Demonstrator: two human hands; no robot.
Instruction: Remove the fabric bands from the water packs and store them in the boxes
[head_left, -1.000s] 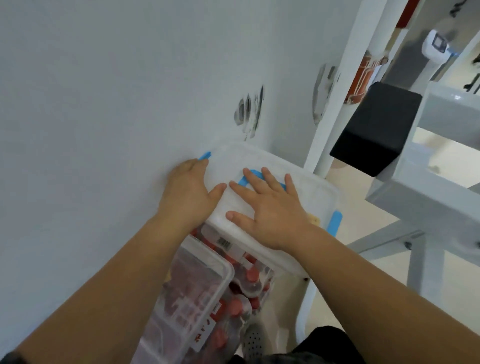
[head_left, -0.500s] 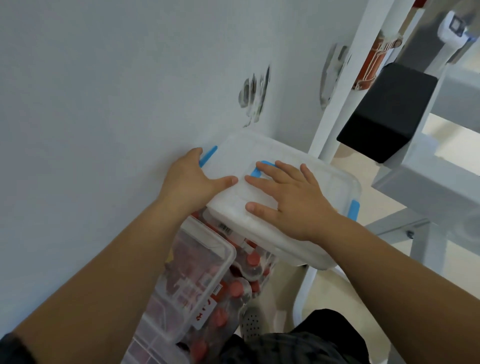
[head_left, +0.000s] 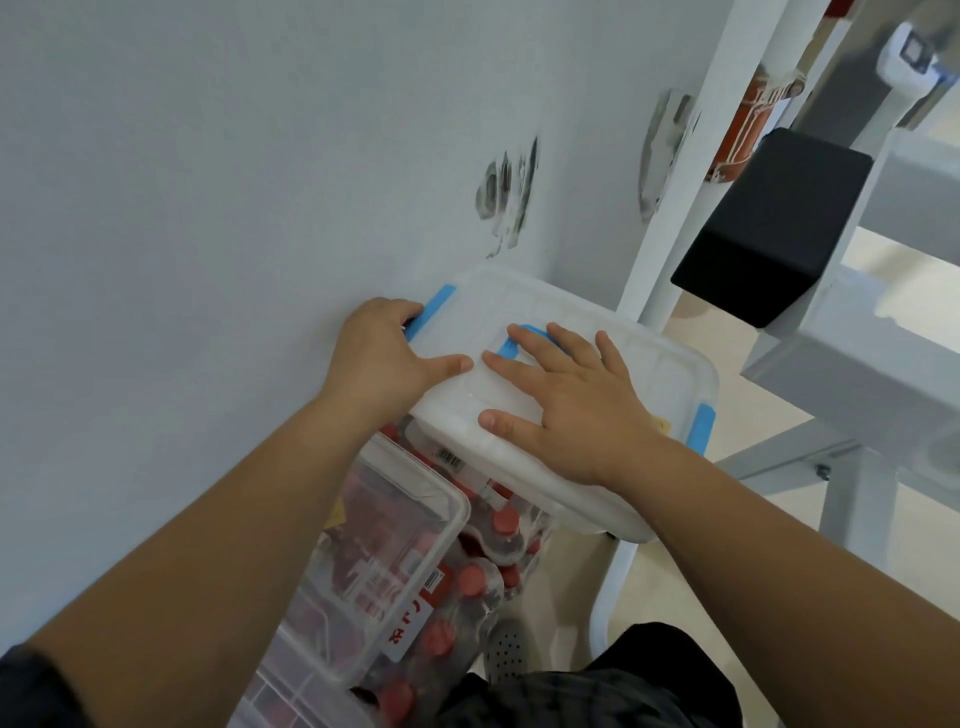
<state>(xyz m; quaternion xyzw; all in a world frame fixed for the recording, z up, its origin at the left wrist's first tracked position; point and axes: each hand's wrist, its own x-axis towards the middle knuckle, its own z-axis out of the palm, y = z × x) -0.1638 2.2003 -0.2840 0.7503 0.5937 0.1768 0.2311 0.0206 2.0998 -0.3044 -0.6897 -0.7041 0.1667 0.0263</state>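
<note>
A translucent white plastic box (head_left: 639, 364) with blue clips and a blue lid handle rests on packs of red-capped water bottles (head_left: 467, 582) by the wall. My left hand (head_left: 384, 358) grips the box's left edge next to a blue clip (head_left: 431, 309), thumb on the lid. My right hand (head_left: 566, 405) lies flat on the lid, fingers spread, fingertips over the blue handle (head_left: 514, 340). No fabric band shows.
A second clear box (head_left: 415, 551) sits nearer me on the bottle packs. A white wall (head_left: 208, 208) stands close on the left. White metal frame posts (head_left: 675, 182) and a black block (head_left: 774, 228) rise at the right. A shoe (head_left: 506, 649) is below.
The view has shifted a little, so box and hands sit slightly higher. My left hand has slid to the blue side clip. My right hand stays on the lid.
</note>
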